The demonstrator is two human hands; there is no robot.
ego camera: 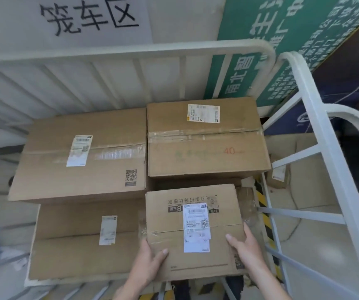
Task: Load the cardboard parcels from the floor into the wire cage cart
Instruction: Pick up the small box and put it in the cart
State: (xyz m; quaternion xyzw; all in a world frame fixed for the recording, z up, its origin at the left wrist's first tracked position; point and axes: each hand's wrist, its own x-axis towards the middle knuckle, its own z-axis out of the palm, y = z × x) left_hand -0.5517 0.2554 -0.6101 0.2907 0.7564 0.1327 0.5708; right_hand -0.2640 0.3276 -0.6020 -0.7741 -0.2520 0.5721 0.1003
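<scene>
I hold a cardboard parcel with a white shipping label over the near right part of the white wire cage cart. My left hand grips its near left corner, thumb on top. My right hand grips its right side. Three other parcels lie inside the cart: a wide one at the back left, one marked "40" at the back right, and a lower one at the near left.
The cart's right side rail stands just right of the held parcel. Beyond it lies another small parcel on the floor. A wall with a sign and a green board rises behind the cart.
</scene>
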